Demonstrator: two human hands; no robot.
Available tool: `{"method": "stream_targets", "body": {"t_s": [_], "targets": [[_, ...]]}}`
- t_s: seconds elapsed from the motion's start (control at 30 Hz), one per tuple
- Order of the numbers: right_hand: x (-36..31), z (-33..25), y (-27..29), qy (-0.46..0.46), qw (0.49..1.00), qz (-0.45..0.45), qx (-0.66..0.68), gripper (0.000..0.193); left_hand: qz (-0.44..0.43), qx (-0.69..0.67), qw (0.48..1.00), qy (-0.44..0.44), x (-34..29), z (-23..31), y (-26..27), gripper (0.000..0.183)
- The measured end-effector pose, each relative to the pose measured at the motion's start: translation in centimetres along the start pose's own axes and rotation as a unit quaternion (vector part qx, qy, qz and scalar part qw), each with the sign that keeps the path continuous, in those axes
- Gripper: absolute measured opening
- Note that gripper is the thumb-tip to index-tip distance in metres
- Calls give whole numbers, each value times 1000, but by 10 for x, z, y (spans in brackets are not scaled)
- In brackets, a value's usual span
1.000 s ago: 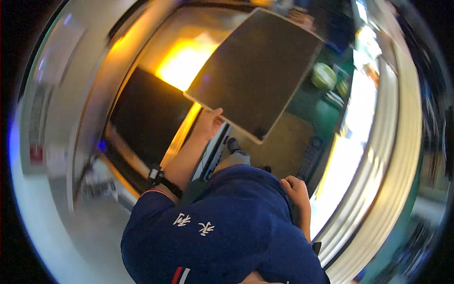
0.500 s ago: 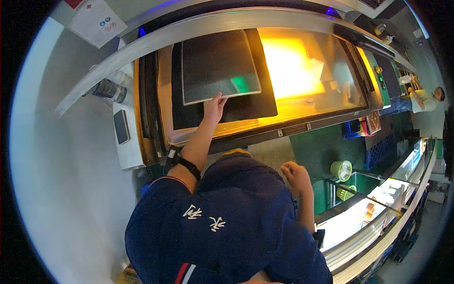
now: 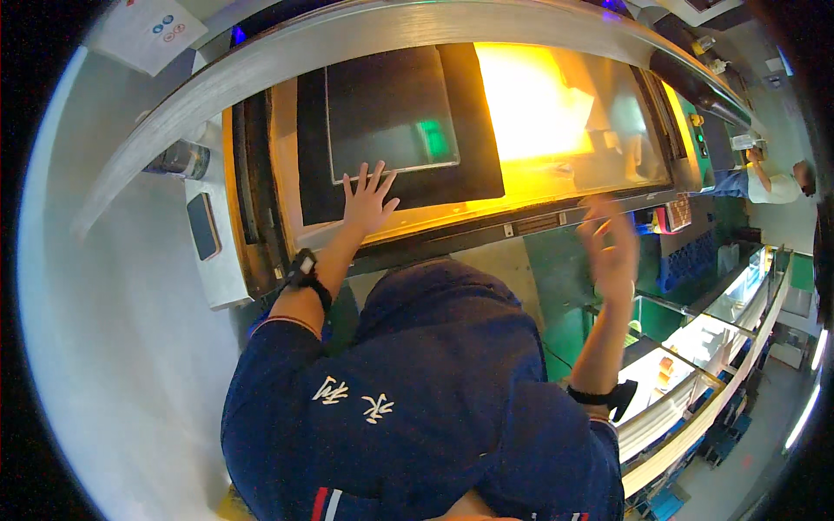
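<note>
A dark rectangular panel with a pale edge lies on a black sheet, on the left part of a glass-topped bed. My left hand is open, its fingers spread at the panel's near edge; whether the fingertips touch it I cannot tell. Nothing is in that hand. Farther right, my right hand is raised by the bed's front rim. Motion blurs its fingers, so I cannot make out whether they hold anything.
Bright yellow light glows through the bed's right part. A curved metal bar spans above it. On a white ledge at left lie a phone and a dark jar. A person works at far right; lit benches stand behind.
My left hand has let go of the panel's near edge and spread its fingers. The panel, tilted up before, now lies flat. My right hand has risen forward from my side.
</note>
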State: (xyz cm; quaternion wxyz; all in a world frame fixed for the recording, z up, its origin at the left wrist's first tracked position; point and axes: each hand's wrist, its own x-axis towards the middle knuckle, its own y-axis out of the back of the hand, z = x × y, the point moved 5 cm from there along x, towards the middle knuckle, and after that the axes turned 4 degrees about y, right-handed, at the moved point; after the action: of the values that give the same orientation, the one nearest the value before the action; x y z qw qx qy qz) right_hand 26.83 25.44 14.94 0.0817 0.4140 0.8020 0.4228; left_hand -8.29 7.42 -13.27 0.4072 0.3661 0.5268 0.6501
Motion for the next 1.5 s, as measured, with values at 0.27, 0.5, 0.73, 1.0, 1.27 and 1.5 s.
{"method": "stream_targets", "body": {"t_s": [0.27, 0.5, 0.73, 1.0, 1.27, 1.5], "targets": [[144, -89, 135, 219, 942, 197, -160, 41, 8, 17, 999, 35, 7, 32, -16, 63], [99, -63, 97, 267, 899, 188, -293, 25, -9, -3, 997, 74, -7, 15, -18, 65], [-20, 61, -46, -9, 905, -251, -342, 29, -64, -333, 929, -151, -79, 143, 5, 51], [-88, 190, -189, -74, 810, -472, -340, 45, -294, -596, 745, -47, -31, 116, 38, 35], [-98, 264, -213, -59, 773, -577, -258, 56, -118, -164, 978, 55, 62, 87, 9, 68], [115, 326, -70, 117, 925, -339, -125, 29, -145, -69, 968, 191, 71, 180, -57, 112]]}}
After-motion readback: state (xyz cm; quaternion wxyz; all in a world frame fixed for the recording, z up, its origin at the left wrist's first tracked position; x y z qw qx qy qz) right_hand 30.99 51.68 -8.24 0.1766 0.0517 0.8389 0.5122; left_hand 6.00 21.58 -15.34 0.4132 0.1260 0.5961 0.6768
